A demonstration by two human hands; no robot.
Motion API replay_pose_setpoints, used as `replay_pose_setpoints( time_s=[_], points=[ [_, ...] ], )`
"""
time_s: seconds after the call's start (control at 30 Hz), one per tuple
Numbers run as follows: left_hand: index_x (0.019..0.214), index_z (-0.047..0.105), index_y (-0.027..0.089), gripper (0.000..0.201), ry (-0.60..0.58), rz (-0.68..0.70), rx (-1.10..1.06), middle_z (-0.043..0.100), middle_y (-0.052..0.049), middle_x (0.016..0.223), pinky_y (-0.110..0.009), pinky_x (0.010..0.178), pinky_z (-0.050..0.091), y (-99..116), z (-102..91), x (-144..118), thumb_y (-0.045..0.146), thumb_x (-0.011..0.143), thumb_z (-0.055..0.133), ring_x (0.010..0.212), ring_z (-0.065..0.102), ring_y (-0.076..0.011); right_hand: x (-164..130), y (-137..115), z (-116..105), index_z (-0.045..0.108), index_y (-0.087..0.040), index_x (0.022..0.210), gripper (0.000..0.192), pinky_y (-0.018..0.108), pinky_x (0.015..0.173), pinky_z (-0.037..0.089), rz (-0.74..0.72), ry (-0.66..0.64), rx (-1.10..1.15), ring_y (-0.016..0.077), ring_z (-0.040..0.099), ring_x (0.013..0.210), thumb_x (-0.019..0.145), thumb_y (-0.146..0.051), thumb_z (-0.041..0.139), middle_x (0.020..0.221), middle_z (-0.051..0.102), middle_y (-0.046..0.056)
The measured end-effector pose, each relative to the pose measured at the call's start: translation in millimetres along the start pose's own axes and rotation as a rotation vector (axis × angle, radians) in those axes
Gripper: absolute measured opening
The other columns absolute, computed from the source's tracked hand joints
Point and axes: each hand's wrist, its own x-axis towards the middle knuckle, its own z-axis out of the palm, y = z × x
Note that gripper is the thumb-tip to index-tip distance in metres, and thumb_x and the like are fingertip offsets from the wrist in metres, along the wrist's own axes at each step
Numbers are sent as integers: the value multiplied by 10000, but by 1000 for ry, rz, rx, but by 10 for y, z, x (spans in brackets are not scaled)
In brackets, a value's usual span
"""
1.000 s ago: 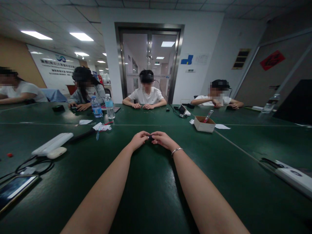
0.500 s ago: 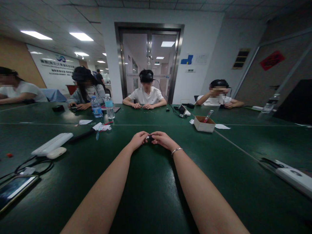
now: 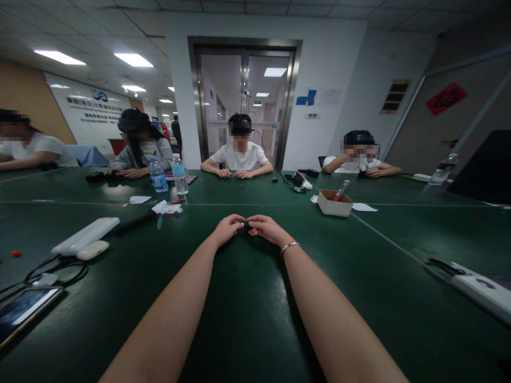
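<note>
Out in front of me, my left hand and my right hand meet over the green table. Between their fingertips is a small black stick with a silver end, too small to name surely. The left fingers pinch its silver end, and those of the right close on its black part. Fingers cover most of it. Both forearms reach forward, and a silver bracelet circles the right wrist.
A cardboard box holding a tube stands ahead to the right. Two water bottles and paper scraps are ahead left. Nearer left lie a white power bank, cables and a phone. Several people sit around the table.
Less silver shows between my fingertips than before; the left fingers sit slightly nearer the right ones. My arms have hardly moved. A person in the far background has shifted right.
</note>
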Motion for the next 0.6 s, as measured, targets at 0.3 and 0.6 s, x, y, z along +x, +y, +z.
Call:
replay_pose_setpoints(
  time_s=[0.3, 0.6],
  points=[
    [951, 599, 152, 270, 2, -9, -7, 556, -4, 677, -188, 467, 364, -23, -1, 21, 311, 774, 470, 507, 461, -76, -10, -11, 11, 606, -85, 891, 133, 172, 510, 525, 2, -3, -3, 98, 615, 551, 773, -27, 588, 738, 630, 66],
    [950, 593, 135, 311, -2, 9, 26, 548, -5, 630, -187, 469, 359, -26, 4, 24, 353, 806, 424, 499, 455, -80, 0, 0, 10, 610, -92, 870, 125, 177, 507, 521, -8, -9, 2, 100, 614, 543, 763, -30, 600, 715, 630, 58]
  ],
)
